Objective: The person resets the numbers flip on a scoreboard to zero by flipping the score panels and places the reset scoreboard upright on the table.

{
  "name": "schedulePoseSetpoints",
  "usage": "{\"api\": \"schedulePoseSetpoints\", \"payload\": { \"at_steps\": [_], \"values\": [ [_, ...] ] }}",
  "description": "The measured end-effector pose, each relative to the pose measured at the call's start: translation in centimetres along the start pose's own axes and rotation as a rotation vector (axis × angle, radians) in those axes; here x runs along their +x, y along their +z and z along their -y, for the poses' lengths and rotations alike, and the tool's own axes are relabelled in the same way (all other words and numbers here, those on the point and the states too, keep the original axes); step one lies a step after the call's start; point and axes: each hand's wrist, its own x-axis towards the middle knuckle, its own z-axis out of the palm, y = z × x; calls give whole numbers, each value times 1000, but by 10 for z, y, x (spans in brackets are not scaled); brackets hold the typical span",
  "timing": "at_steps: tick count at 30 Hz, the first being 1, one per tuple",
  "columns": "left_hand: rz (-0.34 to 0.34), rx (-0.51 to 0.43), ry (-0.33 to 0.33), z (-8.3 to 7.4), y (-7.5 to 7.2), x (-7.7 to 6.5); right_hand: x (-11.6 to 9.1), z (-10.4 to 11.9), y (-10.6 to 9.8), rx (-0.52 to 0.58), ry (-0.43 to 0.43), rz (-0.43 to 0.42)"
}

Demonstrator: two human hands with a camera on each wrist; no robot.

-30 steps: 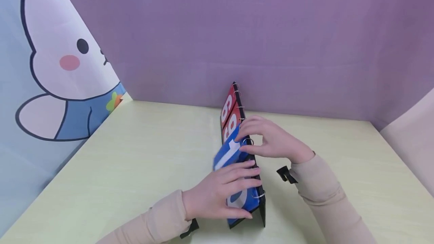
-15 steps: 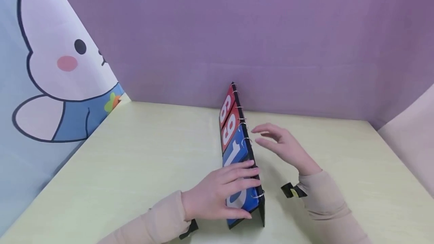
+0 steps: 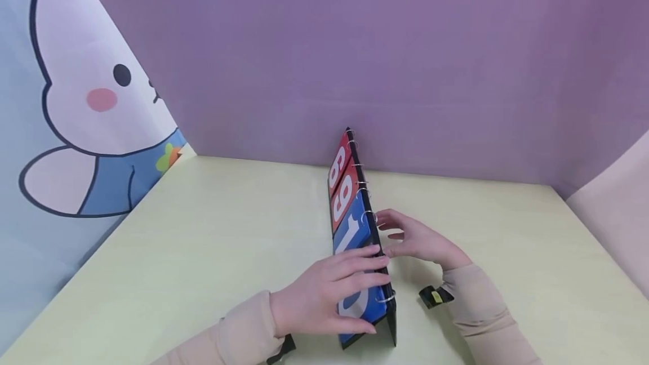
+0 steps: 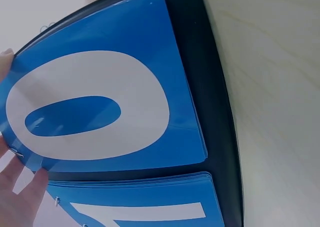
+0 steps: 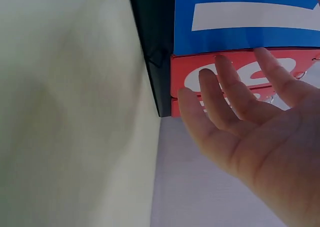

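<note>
A tent-shaped flip scoreboard stands lengthwise on the table, its number cards hung on metal rings along the top ridge. Across its near end lies my left hand, over a blue card with a white 0; the fairly straight fingers reach the ridge and the thumb points along the card's near edge. Beside the board's right face is my right hand, fingers loosely bent and holding nothing. In the right wrist view these fingers overlap the red cards, below a blue card with a white 1.
The pale yellow table extends on both sides of the scoreboard. A purple cloth backdrop rises behind its far end. At left hangs a light blue cloth with a cartoon rabbit. Black clips sit at the sleeve cuffs.
My right hand has let go of the blue 1 card, which dropped flat onto the left face. It has drawn right, then lowered beside the right face. My left hand stays in place.
</note>
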Motion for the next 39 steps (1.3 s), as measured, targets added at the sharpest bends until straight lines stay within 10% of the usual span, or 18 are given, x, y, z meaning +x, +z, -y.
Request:
{"api": "schedulePoseSetpoints", "payload": {
  "at_steps": [20,30,39],
  "values": [
    [-19,15,21,0,0,-1,0,-10,0,12,21,43],
    [-5,-24,14,-1,0,1,-27,-7,-42,21,93,-57],
    [2,-30,-9,-1,-5,8,-46,30,-71,462,13,-330]
  ]
}}
